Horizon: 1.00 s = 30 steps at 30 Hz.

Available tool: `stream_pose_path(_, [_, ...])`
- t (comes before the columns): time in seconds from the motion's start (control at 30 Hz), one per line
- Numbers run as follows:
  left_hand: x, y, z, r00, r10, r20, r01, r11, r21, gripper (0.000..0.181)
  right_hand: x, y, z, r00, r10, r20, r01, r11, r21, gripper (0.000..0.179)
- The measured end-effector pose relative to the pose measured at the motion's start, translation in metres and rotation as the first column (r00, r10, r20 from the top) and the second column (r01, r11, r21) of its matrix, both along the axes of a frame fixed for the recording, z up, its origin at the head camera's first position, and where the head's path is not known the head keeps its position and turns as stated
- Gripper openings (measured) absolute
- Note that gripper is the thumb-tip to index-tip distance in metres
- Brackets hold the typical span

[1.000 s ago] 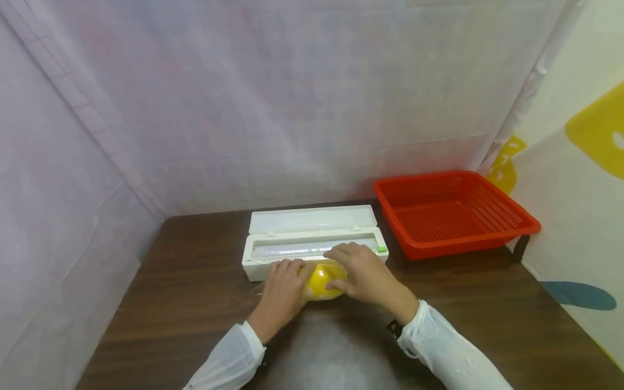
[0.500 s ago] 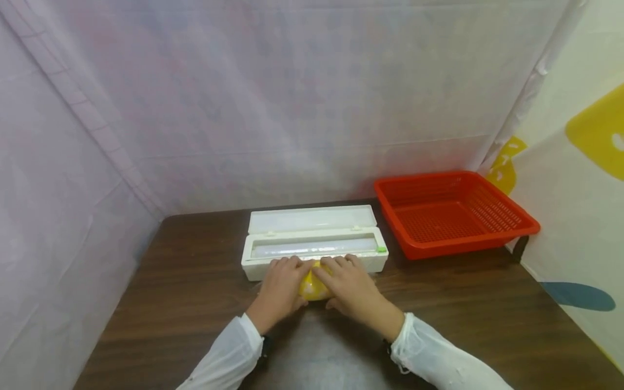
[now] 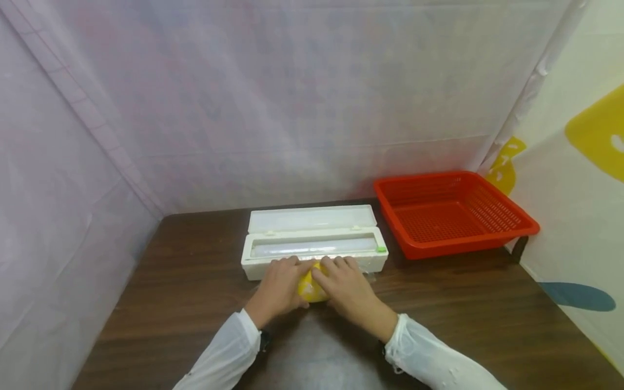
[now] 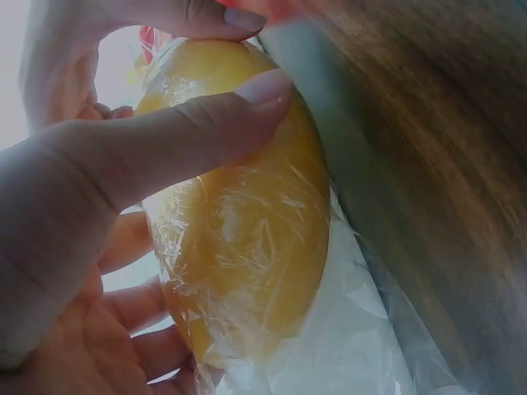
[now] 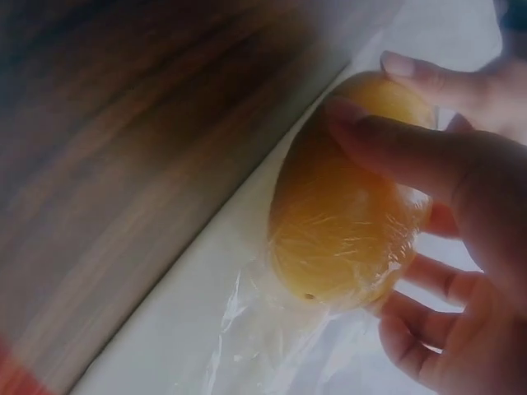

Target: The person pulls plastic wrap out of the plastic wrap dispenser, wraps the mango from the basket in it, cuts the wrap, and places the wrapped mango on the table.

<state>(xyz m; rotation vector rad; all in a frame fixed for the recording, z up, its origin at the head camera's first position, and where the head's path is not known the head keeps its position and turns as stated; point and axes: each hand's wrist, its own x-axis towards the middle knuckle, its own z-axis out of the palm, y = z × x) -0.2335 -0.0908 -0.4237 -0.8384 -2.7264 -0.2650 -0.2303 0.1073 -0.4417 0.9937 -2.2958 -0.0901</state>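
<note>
A yellow mango (image 3: 310,291) is held between both hands in front of the white cling film dispenser (image 3: 251,269). Clear film (image 4: 247,239) lies wrinkled over the fruit, and its loose end trails past the lower tip in both wrist views. My left hand (image 3: 280,284) grips one end, thumb (image 4: 198,136) across the near face and fingers behind. From the other side my right hand (image 3: 350,287) holds it the same way, its thumb (image 5: 403,148) over the skin. The two thumbs come close together near the fruit's middle. Much of the mango is hidden by the hands in the head view.
Behind the hands the dispenser's lid (image 3: 312,218) is raised, showing a film roll (image 3: 314,247) and a green slider (image 3: 381,249). A red plastic basket (image 3: 463,242) stands at the back right of the brown table (image 3: 195,303). Fabric walls (image 3: 302,108) enclose the back and sides.
My right hand has come left and closed round the mango, its thumb now beside the left one. The left hand keeps its grip. A bit of film now shows right of the right hand.
</note>
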Motion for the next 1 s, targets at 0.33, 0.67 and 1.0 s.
stream_pose_path(0.33, [-0.001,-0.002,0.002,0.996,-0.009,0.094,0.001,0.996,0.088,0.081,-0.006,0.002,0.012,0.987,-0.017,0.162,0.013,1.000,0.028,0.074])
stream_pose_path(0.67, [0.006,0.001,-0.001,0.988,0.009,0.157,-0.022,0.996,0.084,0.082,-0.011,0.003,0.025,0.962,0.014,0.274,-0.008,1.000,-0.022,0.071])
stream_pose_path(1.0, [0.020,0.013,0.004,0.992,0.121,-0.023,-0.123,0.977,-0.175,0.078,-0.013,0.004,0.025,0.940,0.028,0.341,-0.022,1.000,-0.021,0.071])
